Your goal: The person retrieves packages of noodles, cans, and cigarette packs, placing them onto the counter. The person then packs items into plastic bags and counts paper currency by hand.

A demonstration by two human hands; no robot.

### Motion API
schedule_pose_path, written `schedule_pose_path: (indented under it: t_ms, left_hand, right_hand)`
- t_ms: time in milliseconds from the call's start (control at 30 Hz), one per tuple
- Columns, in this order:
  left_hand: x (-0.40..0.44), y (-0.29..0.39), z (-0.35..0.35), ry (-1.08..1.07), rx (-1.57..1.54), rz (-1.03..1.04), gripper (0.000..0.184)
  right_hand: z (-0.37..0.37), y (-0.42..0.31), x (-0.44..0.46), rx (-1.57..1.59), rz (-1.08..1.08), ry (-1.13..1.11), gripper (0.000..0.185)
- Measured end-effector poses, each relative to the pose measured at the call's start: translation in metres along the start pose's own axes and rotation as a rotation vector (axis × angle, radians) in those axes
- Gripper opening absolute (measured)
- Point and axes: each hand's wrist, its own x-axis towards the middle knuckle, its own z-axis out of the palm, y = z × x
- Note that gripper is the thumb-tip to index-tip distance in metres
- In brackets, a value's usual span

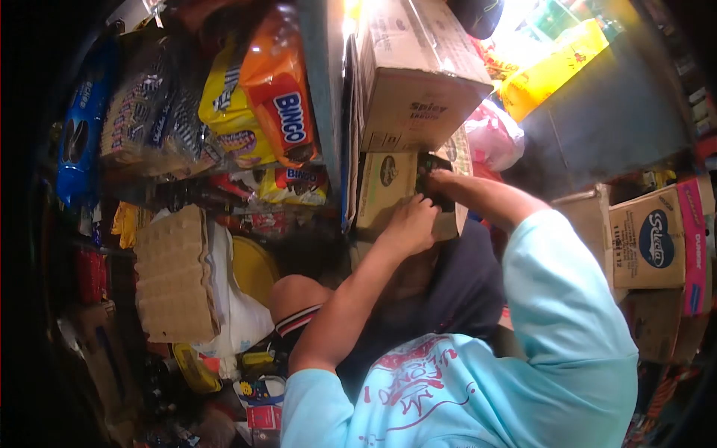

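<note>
A brown cardboard box [382, 196] with an oval label stands in front of my knees, with a dark gap along its right side. My left hand [413, 222] is closed at the edge of its flap, fingers curled over the cardboard. Just beyond it, my right hand [442, 182] reaches into the dark gap from the right. The fingertips of that hand are hidden, as is whatever they touch. A larger carton [418, 108] printed "Spicy" rests above the far part of the box.
Snack packs, including an orange Bingo pack [276, 89], fill the shelf on the left. Egg trays [175, 276] stand below them. At right are a Selecta carton [648, 239], a dark panel [609, 123] and a pink plastic bag [494, 138].
</note>
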Motion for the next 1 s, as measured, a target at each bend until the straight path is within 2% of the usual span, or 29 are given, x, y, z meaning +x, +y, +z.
schedule_pose_path:
  t_ms: [367,733,867,1000]
  left_hand:
    - [-0.009,0.001,-0.001,0.058,-0.045,0.020,0.039]
    - [-0.010,0.016,-0.007,-0.037,0.032,-0.032,0.046]
    - [-0.007,0.016,0.000,-0.048,0.040,-0.075,0.047]
    - [-0.003,0.017,0.006,-0.081,0.069,-0.122,0.048]
  right_hand:
    - [-0.010,-0.007,-0.012,-0.046,0.004,0.018,0.084]
    - [-0.002,-0.005,-0.053,-0.064,0.009,0.145,0.076]
    - [0.007,-0.004,-0.057,-0.022,-0.043,0.262,0.087]
    - [0.010,-0.004,-0.064,-0.087,-0.046,0.301,0.088]
